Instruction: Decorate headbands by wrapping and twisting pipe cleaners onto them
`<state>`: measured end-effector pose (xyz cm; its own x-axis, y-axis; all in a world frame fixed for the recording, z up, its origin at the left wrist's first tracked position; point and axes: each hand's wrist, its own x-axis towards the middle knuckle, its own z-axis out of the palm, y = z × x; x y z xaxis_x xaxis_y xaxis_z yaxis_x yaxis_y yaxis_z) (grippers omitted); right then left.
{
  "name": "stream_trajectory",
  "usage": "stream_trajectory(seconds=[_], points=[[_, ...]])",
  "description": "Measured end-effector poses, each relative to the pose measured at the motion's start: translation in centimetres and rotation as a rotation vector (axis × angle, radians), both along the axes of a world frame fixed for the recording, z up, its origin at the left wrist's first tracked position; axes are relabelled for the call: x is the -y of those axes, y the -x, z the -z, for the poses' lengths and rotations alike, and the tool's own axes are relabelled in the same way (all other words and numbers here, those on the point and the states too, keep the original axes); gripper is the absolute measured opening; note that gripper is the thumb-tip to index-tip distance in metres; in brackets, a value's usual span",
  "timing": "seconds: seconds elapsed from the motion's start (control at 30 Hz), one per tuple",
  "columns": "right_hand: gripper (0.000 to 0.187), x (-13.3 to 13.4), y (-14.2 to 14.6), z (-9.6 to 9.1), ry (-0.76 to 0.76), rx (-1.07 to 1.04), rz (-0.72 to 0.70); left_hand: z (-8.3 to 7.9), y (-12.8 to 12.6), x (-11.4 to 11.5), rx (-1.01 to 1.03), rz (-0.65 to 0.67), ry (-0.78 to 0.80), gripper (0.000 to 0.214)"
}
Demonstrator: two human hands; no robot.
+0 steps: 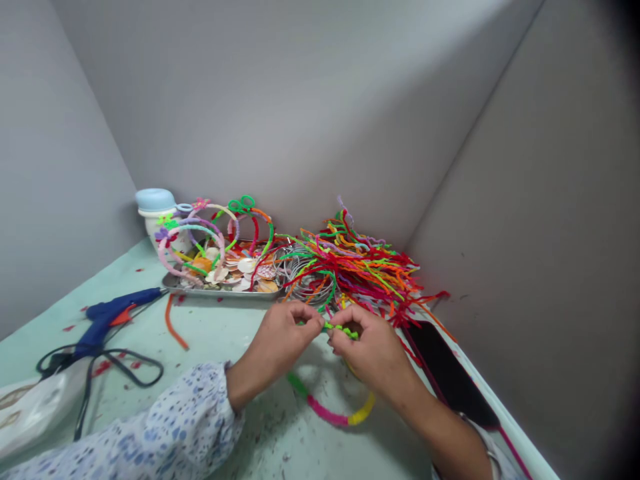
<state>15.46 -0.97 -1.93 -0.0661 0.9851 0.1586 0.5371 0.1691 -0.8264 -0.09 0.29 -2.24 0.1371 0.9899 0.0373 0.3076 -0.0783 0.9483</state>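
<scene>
Close together in the middle of the view, my left hand (280,340) and my right hand (375,350) both pinch with closed fingertips. Between them runs a bright green pipe cleaner (346,331), coiled in loose turns, its end poking past my right fingers. Below the hands hangs the curve of a headband (330,416), wrapped in green, pink and yellow fuzzy sections. The left fingertips grip the headband near the green coil, while the right fingertips are on the pipe cleaner. My fingers hide part of the join.
A metal tray (235,293) holds shells and finished headbands (223,243). Beside it lie wire hoops (313,287) and a heap of pipe cleaners (370,263). A blue glue gun (107,317) with its cord, a lidded cup (156,200) and a dark phone (450,373) are around.
</scene>
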Motion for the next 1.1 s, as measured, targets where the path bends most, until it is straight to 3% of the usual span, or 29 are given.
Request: stream_trajectory(seconds=[0.53,0.9,1.1], points=[[0.011,0.2,0.1,-0.4,0.004,-0.022,-0.006,-1.2,0.1,0.7,-0.129,0.023,-0.222,0.016],[0.012,-0.1,-0.2,-0.3,0.11,-0.177,-0.058,-1.5,0.6,0.6,-0.144,0.148,-0.384,0.016],[0.01,-0.5,-0.6,-0.3,0.221,-0.32,-0.105,-1.7,0.8,0.5,-0.164,0.209,-0.353,0.018]])
